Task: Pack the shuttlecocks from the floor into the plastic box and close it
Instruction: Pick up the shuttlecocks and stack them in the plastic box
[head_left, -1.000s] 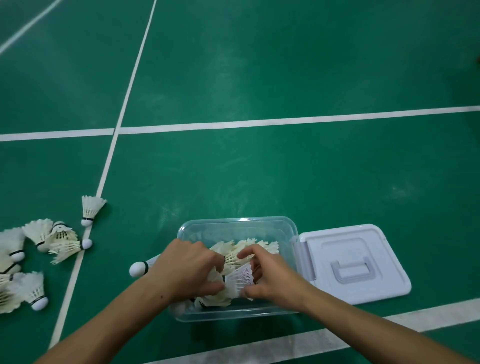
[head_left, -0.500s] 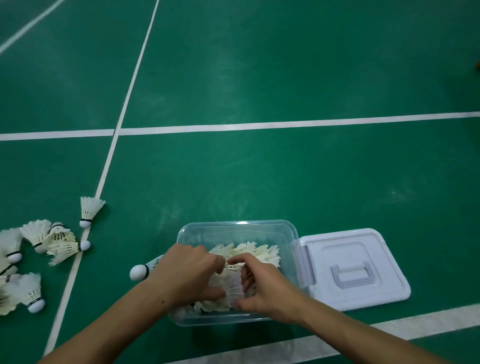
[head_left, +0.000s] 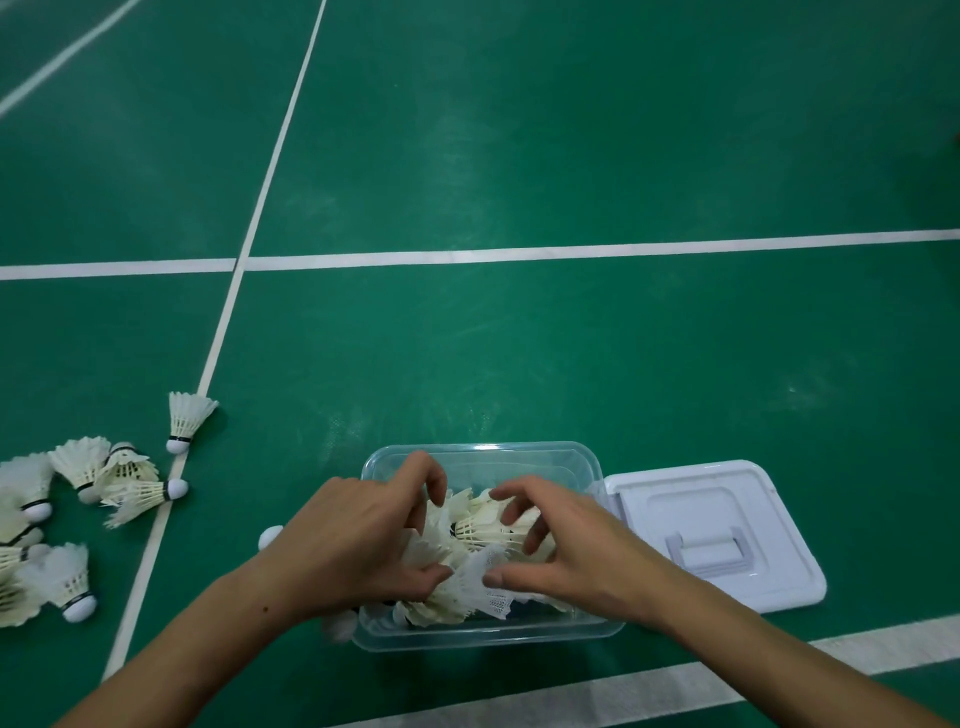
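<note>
Both hands, the left hand (head_left: 358, 540) and the right hand (head_left: 566, 545), spread curled fingers over feather shuttlecocks (head_left: 467, 561) piled in the clear plastic box (head_left: 483, 454). About a dozen loose shuttlecocks (head_left: 67, 509) remain on the floor; the white lid (head_left: 711, 535) lies beside the box, not yet fitted.

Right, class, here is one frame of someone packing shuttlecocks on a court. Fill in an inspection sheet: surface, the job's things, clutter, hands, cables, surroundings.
Surface: green court floor with white lines.
Job's things: clear plastic box open on the floor, part filled with shuttlecocks; white lid lies flat beside it, handle up, on the right. Loose shuttlecocks lie scattered on the floor to the left, not yet packed.
Clutter: nothing seen.
Hands: left hand and right hand are both over the box, fingers curled among the feathers; whether either truly grips one cannot be told.
Cables: nothing seen.
Surroundings: only court floor in view.
</note>
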